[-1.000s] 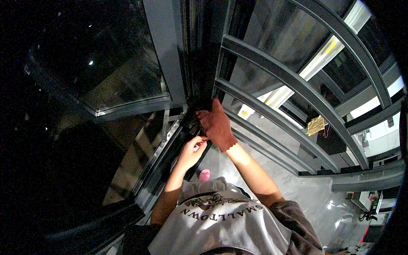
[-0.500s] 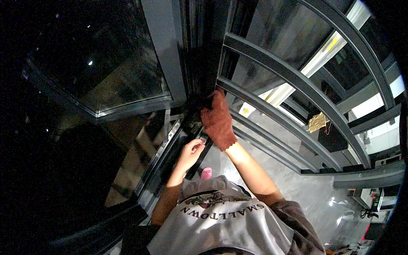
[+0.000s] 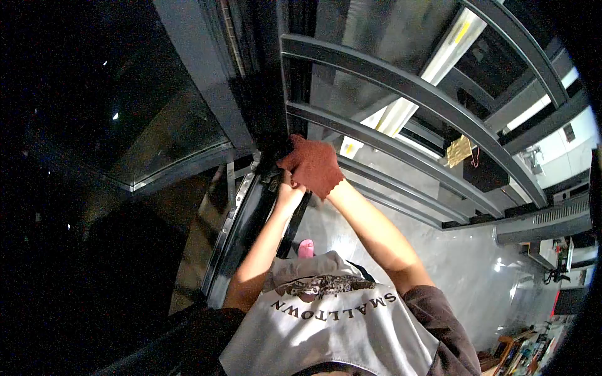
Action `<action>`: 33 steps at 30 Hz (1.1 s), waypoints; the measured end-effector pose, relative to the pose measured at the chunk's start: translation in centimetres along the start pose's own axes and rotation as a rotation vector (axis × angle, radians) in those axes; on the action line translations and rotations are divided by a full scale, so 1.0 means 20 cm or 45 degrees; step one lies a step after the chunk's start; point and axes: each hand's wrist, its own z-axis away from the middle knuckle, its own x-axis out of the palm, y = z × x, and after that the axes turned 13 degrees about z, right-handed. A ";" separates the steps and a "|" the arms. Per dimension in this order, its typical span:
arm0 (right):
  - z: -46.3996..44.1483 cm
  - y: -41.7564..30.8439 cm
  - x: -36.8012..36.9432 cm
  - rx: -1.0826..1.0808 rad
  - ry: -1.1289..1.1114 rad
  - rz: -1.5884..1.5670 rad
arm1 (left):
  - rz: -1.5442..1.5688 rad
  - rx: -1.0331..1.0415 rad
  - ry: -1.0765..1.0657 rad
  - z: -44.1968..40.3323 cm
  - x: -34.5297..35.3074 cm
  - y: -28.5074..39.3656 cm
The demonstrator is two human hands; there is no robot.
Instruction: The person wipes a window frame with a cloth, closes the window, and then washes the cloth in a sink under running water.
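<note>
A reddish-brown cloth mitt [image 3: 321, 168] with a scalloped cuff covers my right hand [image 3: 310, 161]. Its tip rests against or very near the dark upright frame [image 3: 266, 81] beside the railing; the fingers inside are hidden. My left hand [image 3: 290, 189] is bare and sits just below and left of the mitt. Its fingers are curled and partly covered by the mitt, so whether they hold the mitt, the frame or something small cannot be made out.
Curved dark metal bars [image 3: 401, 81] extend to the right. A dark-framed glass pane [image 3: 182, 131] stands at the left, above a metal track [image 3: 229, 222]. Below are a shiny grey floor [image 3: 433, 263] and a pink slipper [image 3: 306, 248]. A gold-coloured item [image 3: 459, 152] shows beyond the bars.
My left hand has moved up to the mitt, its fingers now partly behind it. The mitted right hand has tilted leftward and bent more. The view has shifted slightly.
</note>
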 end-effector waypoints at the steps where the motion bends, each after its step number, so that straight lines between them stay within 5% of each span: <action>1: 0.00 0.03 0.00 -0.179 0.041 0.106 | -0.003 -0.002 -0.016 0.00 0.01 0.01; 7: 0.03 0.07 0.07 -0.215 0.227 -0.020 | 0.046 0.060 0.037 0.05 0.06 0.05; 10: 0.04 0.07 0.06 -0.474 0.426 -0.017 | -0.026 0.124 0.011 0.07 0.05 0.05; 13: 0.03 0.05 0.07 -0.363 0.368 0.013 | -0.063 0.175 0.027 0.07 0.03 0.04; 15: 0.01 0.04 0.06 -0.008 0.078 -0.140 | -0.084 0.183 0.035 0.05 0.03 0.04; 17: 0.02 0.02 0.05 -0.008 0.089 -0.127 | -0.141 0.244 0.346 0.02 0.04 0.06; 19: 0.02 0.00 0.04 0.007 0.112 -0.098 | 0.113 0.362 0.356 -0.03 0.00 0.06; 21: 0.04 0.01 0.07 -0.052 0.299 -0.115 | -0.018 -0.076 0.141 -0.05 -0.04 0.06; 22: 0.05 0.01 0.07 -0.107 0.486 -0.132 | -0.367 0.123 -0.021 -0.09 -0.06 0.02; 25: 0.11 0.02 0.03 0.049 0.224 -0.041 | 0.123 0.084 -0.092 -0.08 -0.02 -0.04; 27: 0.16 0.07 0.04 0.039 0.319 -0.101 | -0.226 0.325 -0.124 -0.08 0.01 -0.05; 29: 0.24 0.13 0.03 0.046 0.413 -0.151 | -0.196 0.160 -0.424 -0.06 0.05 -0.07; 31: 0.34 0.20 -0.01 0.049 0.298 -0.080 | 0.031 -0.357 -0.250 -0.01 0.17 -0.04; 33: 0.46 0.26 -0.06 0.102 0.295 -0.092 | -0.052 -0.352 -0.413 0.02 0.26 -0.08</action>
